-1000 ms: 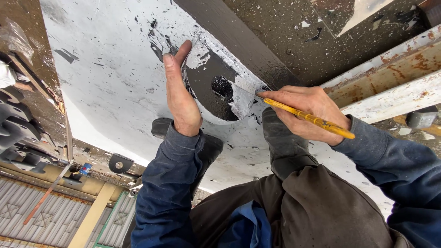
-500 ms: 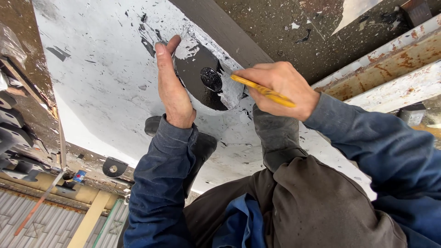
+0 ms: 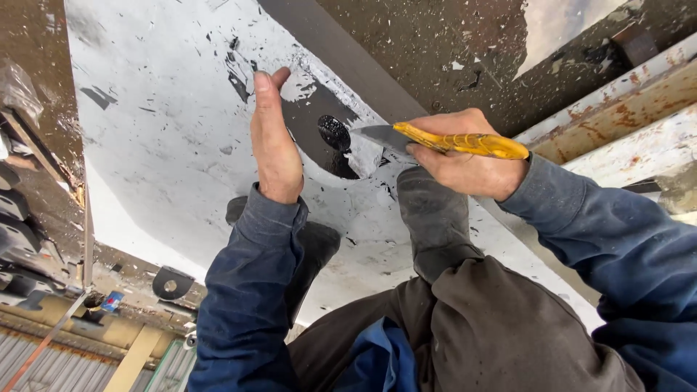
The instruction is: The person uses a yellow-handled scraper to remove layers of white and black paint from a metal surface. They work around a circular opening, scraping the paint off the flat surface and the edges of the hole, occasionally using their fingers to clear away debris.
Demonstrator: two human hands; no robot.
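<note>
The right hand (image 3: 465, 163) grips a yellow-handled knife (image 3: 450, 140), now levelled, blade just beside a round black disc (image 3: 334, 133). The left hand (image 3: 274, 145), fingers straight and together, stays edge-on against the white sheet (image 3: 160, 138) beside the dark cutout (image 3: 312, 120).

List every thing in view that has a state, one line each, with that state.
left hand: open, flat, edge-on against the white sheet, holding nothing
right hand: closed around the yellow-handled scraper
yellow-handled scraper: held nearly level, blade tip at the dark cut-out
white sheet: lying flat, paint chipped and flaking
dark cut-out: bare, paint gone
round black knob: sitting within the cut-out
rusty beams: rusted, paint peeling
</note>
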